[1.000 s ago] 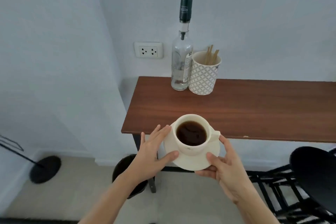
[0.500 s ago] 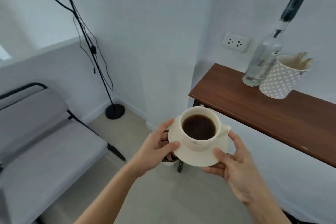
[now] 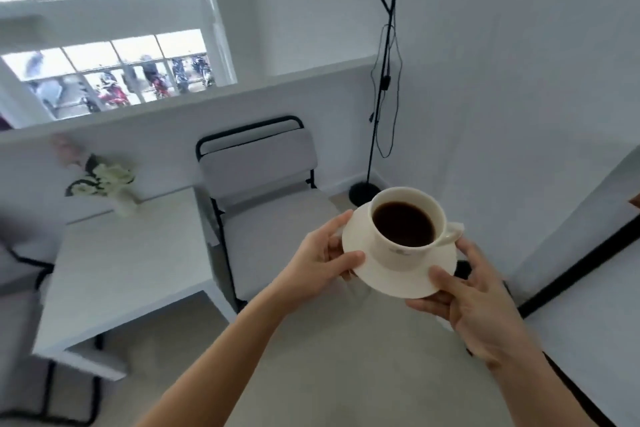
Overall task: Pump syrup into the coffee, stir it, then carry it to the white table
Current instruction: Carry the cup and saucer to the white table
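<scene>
Small café or home sitting corner: white counter (image 3: 131, 253) with flower vase (image 3: 104, 184), padded chair (image 3: 263, 191), floor lamp (image 3: 381, 80), street-facing window (image 3: 104, 73).

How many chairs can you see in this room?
2. A grey cushioned chair with a black metal frame stands behind the white table, against the wall. Part of a second similar chair shows at the left edge; others may be hidden.

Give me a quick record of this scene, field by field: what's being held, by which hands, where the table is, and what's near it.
held: saucer with cup of coffee
left hand: grips saucer's left rim
right hand: grips saucer's right rim
white table: lower left, cup not yet on it
on table: flowers at far edge
beside table: chair
corner: floor lamp
</scene>
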